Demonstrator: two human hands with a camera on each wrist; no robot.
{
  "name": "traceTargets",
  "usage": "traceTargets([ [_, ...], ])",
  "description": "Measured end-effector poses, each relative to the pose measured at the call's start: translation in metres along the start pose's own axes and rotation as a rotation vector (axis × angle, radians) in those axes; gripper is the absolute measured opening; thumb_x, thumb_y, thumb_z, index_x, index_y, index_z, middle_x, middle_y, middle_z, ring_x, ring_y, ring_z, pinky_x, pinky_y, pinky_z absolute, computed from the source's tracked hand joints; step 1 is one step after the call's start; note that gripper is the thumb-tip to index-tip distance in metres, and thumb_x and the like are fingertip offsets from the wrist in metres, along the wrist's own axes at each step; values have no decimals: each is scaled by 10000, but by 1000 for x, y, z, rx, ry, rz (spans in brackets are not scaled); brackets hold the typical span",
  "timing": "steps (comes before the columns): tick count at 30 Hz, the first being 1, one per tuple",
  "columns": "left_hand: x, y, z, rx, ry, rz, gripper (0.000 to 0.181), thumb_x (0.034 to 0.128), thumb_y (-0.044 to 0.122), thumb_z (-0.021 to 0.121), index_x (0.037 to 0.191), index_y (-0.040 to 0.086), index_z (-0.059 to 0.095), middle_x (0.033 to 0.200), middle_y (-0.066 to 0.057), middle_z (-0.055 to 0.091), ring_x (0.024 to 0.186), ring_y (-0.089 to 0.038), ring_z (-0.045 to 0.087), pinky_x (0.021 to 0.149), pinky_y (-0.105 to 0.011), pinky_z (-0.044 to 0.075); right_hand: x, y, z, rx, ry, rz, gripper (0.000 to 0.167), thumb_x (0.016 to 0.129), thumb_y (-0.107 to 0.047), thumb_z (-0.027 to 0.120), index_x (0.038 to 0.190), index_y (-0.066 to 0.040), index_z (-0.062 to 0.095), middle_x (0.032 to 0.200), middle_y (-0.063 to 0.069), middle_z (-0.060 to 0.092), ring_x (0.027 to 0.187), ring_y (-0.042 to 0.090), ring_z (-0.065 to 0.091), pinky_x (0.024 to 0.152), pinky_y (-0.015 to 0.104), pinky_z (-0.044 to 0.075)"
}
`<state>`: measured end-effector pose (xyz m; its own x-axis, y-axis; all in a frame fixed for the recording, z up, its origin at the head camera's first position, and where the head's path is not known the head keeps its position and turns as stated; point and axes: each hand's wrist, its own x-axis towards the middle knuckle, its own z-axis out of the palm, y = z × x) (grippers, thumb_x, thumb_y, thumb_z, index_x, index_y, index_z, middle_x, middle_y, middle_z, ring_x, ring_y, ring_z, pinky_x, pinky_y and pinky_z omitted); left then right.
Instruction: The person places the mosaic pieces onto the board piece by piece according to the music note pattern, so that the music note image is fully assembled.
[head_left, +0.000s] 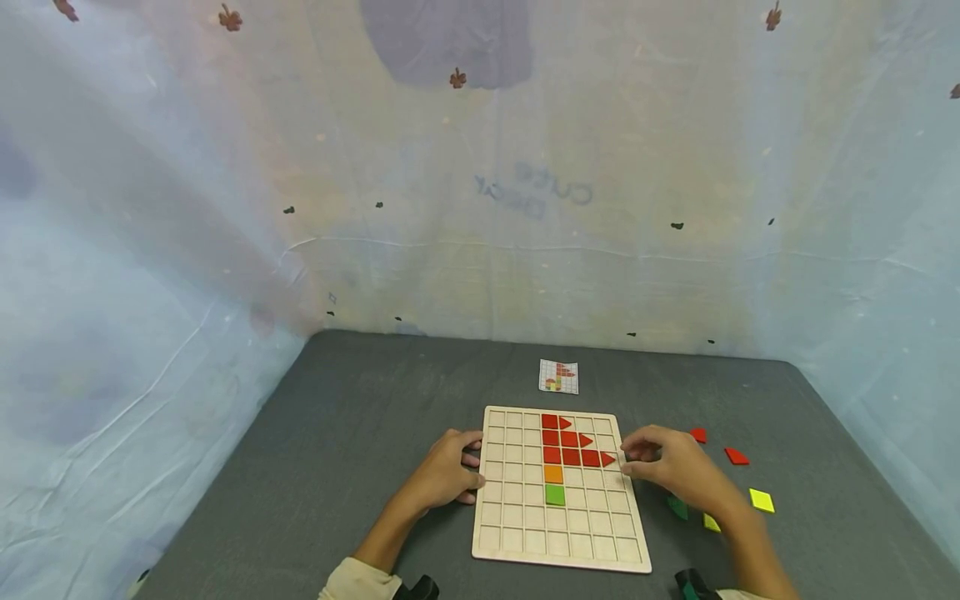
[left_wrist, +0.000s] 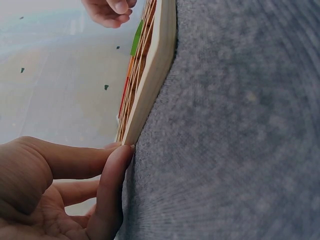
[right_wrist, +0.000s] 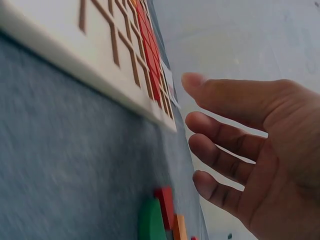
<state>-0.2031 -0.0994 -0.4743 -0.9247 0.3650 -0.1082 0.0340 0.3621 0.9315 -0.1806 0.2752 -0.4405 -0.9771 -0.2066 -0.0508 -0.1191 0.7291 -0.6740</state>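
Observation:
A wooden grid board [head_left: 525, 533] lies flat on the table, holding rows of red squares ending in red pointed pieces, with an orange square [head_left: 552, 474] and a green square [head_left: 555, 495] below them. My left hand [head_left: 442, 471] touches the board's left edge; in the left wrist view its fingertips [left_wrist: 122, 150] meet the rim. My right hand [head_left: 678, 467] is at the board's right edge in the head view. The right wrist view shows that hand [right_wrist: 250, 150] with spread, slightly bent fingers holding nothing, apart from the board [right_wrist: 75, 55].
A small printed card [head_left: 558, 377] lies behind the board. Right of the board are loose pieces: red ones [head_left: 737, 457], yellow ones [head_left: 762, 500] and a green one [head_left: 678, 507]. A grey table [head_left: 360, 400] carries everything, with a pale patterned sheet [head_left: 450, 275] hanging behind.

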Motion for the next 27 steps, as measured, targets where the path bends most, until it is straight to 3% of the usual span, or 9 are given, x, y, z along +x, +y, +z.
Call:
traceTargets([
  [15,0,-2,0,5,0,12,731,837,-127,771,1513,-90,495,1303,-190,543,1078,-283,612,583,-339,658,-8,34,-24,-95,58,77,423,893,-344,865,1224,-107,751,1116,35,729,987,184,638,747,341,546],
  [21,0,-1,0,6,-2,18,724,841,-123,767,1511,-96,493,1296,-192,542,1072,-282,607,586,-338,658,-9,45,-31,-149,74,134,440,888,-295,870,1255,-88,743,1210,125,692,1037,265,615,785,414,547],
  [27,-1,-1,0,3,-5,15,723,844,-125,761,1512,-102,485,1300,-196,535,1079,-288,605,593,-338,659,-10,55,-36,-181,62,132,432,885,-266,872,1250,-76,741,1192,111,689,1008,236,585,808,428,528],
])
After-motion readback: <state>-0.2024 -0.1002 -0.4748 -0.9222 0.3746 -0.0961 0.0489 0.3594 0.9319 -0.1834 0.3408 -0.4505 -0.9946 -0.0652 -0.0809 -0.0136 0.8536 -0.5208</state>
